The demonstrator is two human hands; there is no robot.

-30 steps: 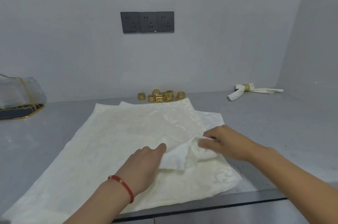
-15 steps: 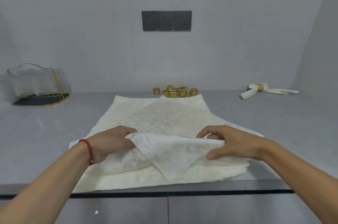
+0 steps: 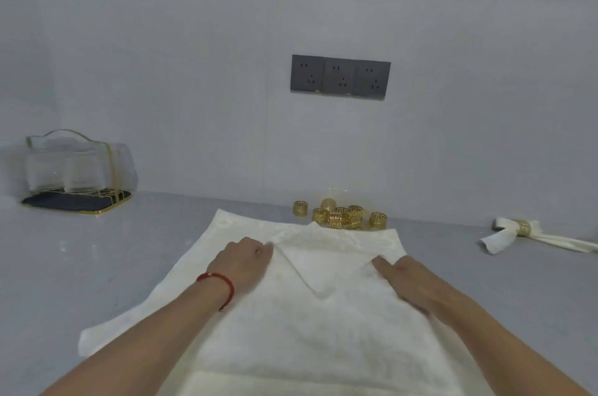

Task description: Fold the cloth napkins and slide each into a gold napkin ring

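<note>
A cream cloth napkin (image 3: 307, 331) lies spread on the grey counter (image 3: 106, 266) in front of me. Its near part is folded over towards the far edge, leaving a triangular flap (image 3: 310, 272) between my hands. My left hand (image 3: 242, 261), with a red cord at the wrist, pinches the fold's left end. My right hand (image 3: 407, 282) lies low on the fold's right end and grips it there. Several gold napkin rings (image 3: 339, 217) sit in a loose heap just beyond the napkin's far edge, by the wall.
A finished napkin (image 3: 498, 240) with a gold ring around it lies at the far right. A clear glass holder (image 3: 77, 169) on a dark gold-rimmed tray stands at the far left. Dark wall sockets (image 3: 339, 77) are above the rings.
Both hands have carried the lifted near edge of the napkin away from me and laid it down close to the far edge. My view has tilted up and shifted.
</note>
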